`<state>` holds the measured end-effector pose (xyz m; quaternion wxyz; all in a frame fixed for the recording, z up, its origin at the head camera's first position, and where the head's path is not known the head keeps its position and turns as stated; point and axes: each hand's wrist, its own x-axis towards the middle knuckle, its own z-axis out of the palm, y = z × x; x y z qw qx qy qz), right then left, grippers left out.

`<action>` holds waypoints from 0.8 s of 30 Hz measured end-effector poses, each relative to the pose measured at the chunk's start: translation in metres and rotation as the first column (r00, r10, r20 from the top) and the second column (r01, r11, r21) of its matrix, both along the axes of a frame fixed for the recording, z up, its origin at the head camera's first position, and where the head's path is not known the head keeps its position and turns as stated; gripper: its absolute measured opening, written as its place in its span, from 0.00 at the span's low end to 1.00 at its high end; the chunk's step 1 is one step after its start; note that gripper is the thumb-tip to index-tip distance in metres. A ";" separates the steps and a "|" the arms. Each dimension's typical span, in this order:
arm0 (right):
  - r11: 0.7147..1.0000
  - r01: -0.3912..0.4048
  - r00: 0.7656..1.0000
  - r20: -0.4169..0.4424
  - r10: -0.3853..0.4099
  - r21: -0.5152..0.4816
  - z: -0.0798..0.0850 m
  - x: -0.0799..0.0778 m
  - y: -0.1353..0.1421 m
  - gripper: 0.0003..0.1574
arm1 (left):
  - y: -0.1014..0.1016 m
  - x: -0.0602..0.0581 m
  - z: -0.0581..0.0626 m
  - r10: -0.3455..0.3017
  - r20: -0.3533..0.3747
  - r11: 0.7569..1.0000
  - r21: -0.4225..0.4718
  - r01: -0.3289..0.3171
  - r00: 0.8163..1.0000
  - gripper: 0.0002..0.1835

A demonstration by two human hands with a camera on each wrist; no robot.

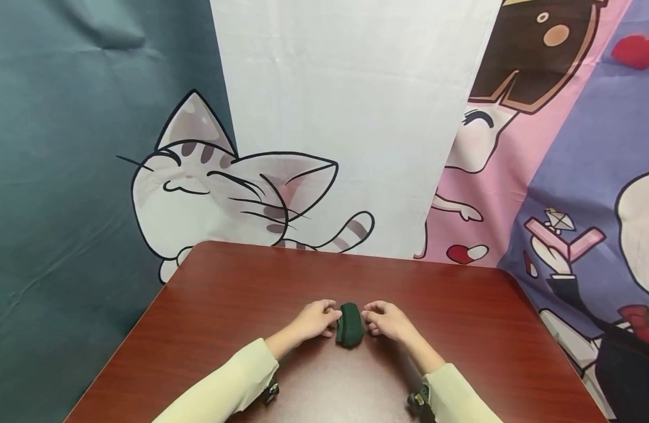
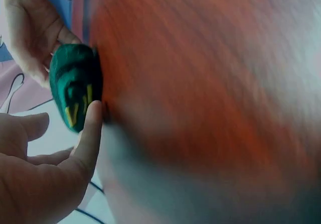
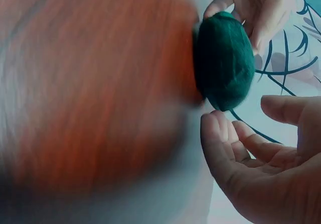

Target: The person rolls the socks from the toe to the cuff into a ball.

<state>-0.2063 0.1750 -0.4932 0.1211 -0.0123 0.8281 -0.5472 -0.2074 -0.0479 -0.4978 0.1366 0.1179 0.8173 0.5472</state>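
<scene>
A small dark green cloth bundle (image 1: 350, 325), folded into a rounded oblong, lies on the brown table between both hands. Yellow marks show on the side of the bundle (image 2: 75, 96) in the left wrist view, while its other side (image 3: 225, 63) is plain green. My left hand (image 1: 317, 319) is at the bundle's left side, index fingertip right at its edge and thumb held apart. On the other side, my right hand (image 1: 388, 320) has its fingers loosely bent, with the fingertips (image 3: 213, 121) close to the cloth. Neither hand grips it.
The glossy brown table (image 1: 240, 282) has rounded far corners. Behind it hang cloth backdrops with a cartoon cat (image 1: 208, 194) and cartoon figures. A dark wrist device (image 1: 271, 390) sits at my left sleeve, and another dark device (image 1: 420, 402) at the right one.
</scene>
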 end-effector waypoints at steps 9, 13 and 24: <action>0.976 -0.029 0.980 -0.187 0.070 0.215 0.006 0.003 0.014 0.15 | -0.027 0.004 0.013 -0.158 -0.326 0.959 -0.277 0.065 0.932 0.21; 0.959 0.012 0.959 -0.275 0.069 0.284 0.007 0.003 0.018 0.14 | -0.038 0.010 0.023 -0.207 -0.410 0.922 -0.385 0.038 0.888 0.21; 0.938 0.031 0.799 -0.572 0.184 0.345 0.010 -0.002 0.034 0.15 | -0.069 0.013 0.042 -0.290 -0.564 0.831 -0.549 -0.088 0.773 0.23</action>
